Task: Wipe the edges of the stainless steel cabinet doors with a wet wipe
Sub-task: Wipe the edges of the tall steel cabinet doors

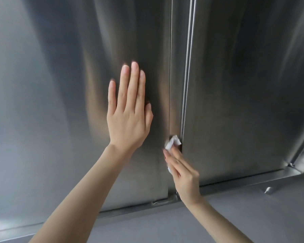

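right hand [182, 171] holds wipe [173, 142] at door edge [184, 102]; left hand [128, 118] flat

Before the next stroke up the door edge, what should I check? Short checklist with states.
1. The right hand holds the wet wipe: ok, the wipe is bunched at its fingertips.
2. Wipe on the edge strip between the doors: ok, it is low on the strip.
3. The left hand braces the left door: ok, flat with straight fingers.
4. Strip above the wipe free of obstacles: ok, nothing is on it.
5. Wipe wet and clean enough: cannot tell.
6. The right door fully closed: cannot tell.
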